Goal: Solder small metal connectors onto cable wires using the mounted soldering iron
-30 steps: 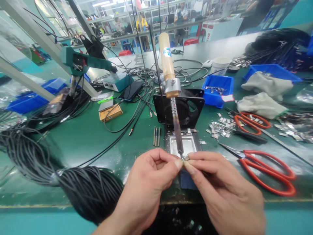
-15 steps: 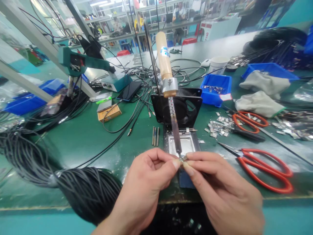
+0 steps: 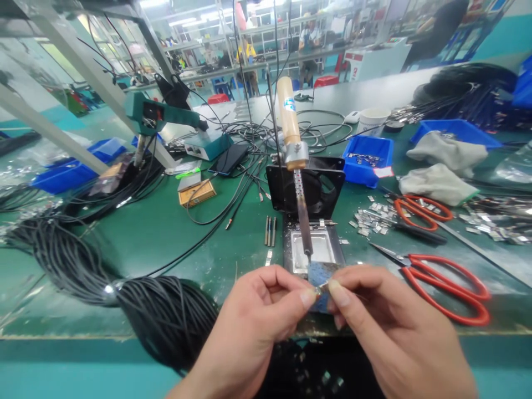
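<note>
At the lower centre of the head view, the left hand (image 3: 260, 318) and the right hand (image 3: 390, 327) meet, thumb and finger of each closed on a small metal piece (image 3: 322, 288) above a blue pad (image 3: 320, 271). Just above, the soldering iron (image 3: 288, 113) points down, its tip near the piece but seemingly apart from it. The piece looks mid-handling, neither set down nor let go; whether solder is on it is too small to tell. Loose metal bits (image 3: 369, 220) at centre right and more in the blue bin (image 3: 358, 176) suggest plenty is unworked, while the cable bundle (image 3: 166, 316) lies at lower left, its finished share unclear.
</note>
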{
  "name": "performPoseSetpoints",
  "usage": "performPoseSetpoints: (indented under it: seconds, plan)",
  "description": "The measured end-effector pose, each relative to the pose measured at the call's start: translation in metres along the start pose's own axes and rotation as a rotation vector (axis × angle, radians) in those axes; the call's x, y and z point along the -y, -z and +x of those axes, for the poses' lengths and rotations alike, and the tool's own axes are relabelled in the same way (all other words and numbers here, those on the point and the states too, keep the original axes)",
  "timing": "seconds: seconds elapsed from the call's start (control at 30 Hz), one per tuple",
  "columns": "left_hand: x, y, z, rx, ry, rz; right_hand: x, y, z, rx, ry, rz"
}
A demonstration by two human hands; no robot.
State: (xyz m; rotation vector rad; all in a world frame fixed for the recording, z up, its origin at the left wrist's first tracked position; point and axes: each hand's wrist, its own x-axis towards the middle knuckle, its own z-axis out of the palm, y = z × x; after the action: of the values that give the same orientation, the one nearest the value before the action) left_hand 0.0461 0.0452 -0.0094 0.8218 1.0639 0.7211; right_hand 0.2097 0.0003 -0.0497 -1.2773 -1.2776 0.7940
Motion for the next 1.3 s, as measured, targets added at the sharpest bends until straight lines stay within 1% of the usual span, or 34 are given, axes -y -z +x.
performPoseSetpoints:
  seconds: [0.1,0.2,0.33,0.47,0.53,0.63,0.8,0.87,1.03,1.3]
  plan:
    - [0.0,-0.001,-0.004,0.036,0.001,0.0,0.002,0.001,-0.003,0.078,-0.087,0.086]
    - [0.002,0.001,-0.006,0.038,-0.01,0.038,0.0,-0.002,-0.004,0.042,-0.125,0.189]
    - [0.006,0.003,-0.005,-0.039,-0.078,0.169,-0.004,-0.008,-0.001,-0.023,-0.141,0.235]
    - [0.005,0.002,0.0,-0.117,-0.126,0.215,-0.006,-0.013,0.005,-0.013,-0.164,0.237]
    - [0.004,0.002,0.003,-0.13,-0.144,0.203,-0.006,-0.015,0.009,-0.015,-0.168,0.245]
    - [0.002,0.001,0.008,-0.107,-0.154,0.154,-0.006,-0.018,0.014,-0.041,-0.139,0.251]
    - [-0.003,0.001,0.014,-0.024,-0.015,-0.034,-0.009,-0.021,0.016,-0.071,-0.085,0.215]
    - [-0.004,0.001,0.015,-0.01,0.009,-0.076,-0.009,-0.021,0.014,-0.082,-0.067,0.208]
    - [-0.006,0.0,0.017,-0.019,-0.021,-0.116,-0.008,-0.022,0.014,-0.092,-0.051,0.211]
    - [-0.006,-0.001,0.018,-0.02,-0.045,-0.109,-0.009,-0.024,0.015,-0.105,-0.034,0.249]
